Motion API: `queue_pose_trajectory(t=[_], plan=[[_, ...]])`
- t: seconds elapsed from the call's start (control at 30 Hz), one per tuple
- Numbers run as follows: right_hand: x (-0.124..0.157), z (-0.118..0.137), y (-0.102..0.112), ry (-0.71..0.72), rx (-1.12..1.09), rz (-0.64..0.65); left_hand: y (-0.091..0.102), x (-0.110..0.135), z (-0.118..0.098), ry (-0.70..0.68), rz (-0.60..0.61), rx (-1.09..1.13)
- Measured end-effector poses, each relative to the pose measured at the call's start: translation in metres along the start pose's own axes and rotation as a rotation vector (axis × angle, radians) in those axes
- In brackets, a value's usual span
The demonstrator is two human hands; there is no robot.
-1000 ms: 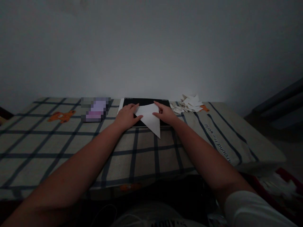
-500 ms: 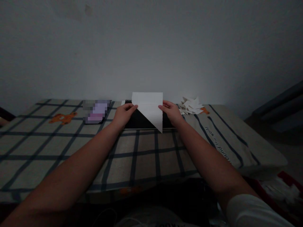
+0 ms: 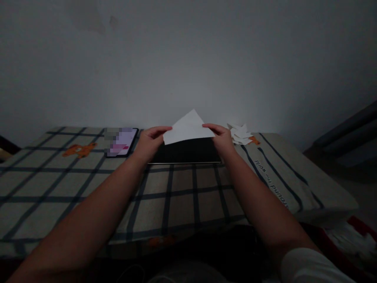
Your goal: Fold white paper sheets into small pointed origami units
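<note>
My left hand and my right hand hold a folded white sheet of paper between them, lifted above a black board that lies on the checked cloth. Each hand pinches one side edge of the paper. The paper tilts away from me, its peak pointing up towards the wall.
A phone with a lit screen lies left of the board. A heap of small folded white paper pieces sits to the right. The checked cloth with orange bear prints covers the table, which stands against a plain wall.
The paper went from lying pressed on the black board to being lifted and turned in both hands; its downward point is gone from view and it now tilts back.
</note>
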State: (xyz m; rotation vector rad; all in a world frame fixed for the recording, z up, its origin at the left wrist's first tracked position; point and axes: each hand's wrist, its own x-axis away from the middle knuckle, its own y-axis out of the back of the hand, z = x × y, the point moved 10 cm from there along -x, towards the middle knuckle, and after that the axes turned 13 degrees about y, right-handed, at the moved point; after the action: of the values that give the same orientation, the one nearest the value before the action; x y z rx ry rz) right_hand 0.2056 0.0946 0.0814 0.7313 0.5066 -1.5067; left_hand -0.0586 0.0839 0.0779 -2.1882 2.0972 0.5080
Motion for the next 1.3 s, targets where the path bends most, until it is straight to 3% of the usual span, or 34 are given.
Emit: queue_pose_trajectory(t=[0.1,0.2,0.27,0.37,0.57,0.73,0.83,1.0,1.17,1.3], plan=[[0.004,-0.021,-0.006,-0.04,0.145,0.171,-0.014,-0.004,0.006,-0.131,0.187,-0.268],[0.013,-0.042,-0.021,-0.055,0.324,0.413,-0.02,-0.007,0.018,-0.231,0.246,-0.568],[0.02,-0.049,-0.033,-0.006,0.433,0.577,-0.025,-0.005,0.022,-0.276,0.28,-0.69],[0.024,-0.048,-0.045,0.101,0.536,0.696,-0.04,0.008,0.017,-0.341,0.366,-0.759],[0.027,-0.042,-0.048,0.19,0.591,0.763,-0.063,0.025,0.023,-0.307,0.494,-0.867],[0.025,-0.025,-0.047,0.25,0.601,0.718,-0.06,0.021,0.029,-0.284,0.48,-0.856],[0.031,-0.01,-0.058,0.28,0.494,0.748,-0.059,0.023,0.026,-0.31,0.471,-0.85],[0.044,-0.009,-0.075,0.226,0.447,0.878,-0.061,0.025,0.021,-0.325,0.47,-0.855],[0.04,-0.01,-0.072,0.178,0.389,0.861,-0.061,0.024,0.018,-0.273,0.475,-0.836],[0.037,-0.016,-0.066,0.098,0.413,0.819,-0.051,0.019,0.016,-0.197,0.373,-0.761]])
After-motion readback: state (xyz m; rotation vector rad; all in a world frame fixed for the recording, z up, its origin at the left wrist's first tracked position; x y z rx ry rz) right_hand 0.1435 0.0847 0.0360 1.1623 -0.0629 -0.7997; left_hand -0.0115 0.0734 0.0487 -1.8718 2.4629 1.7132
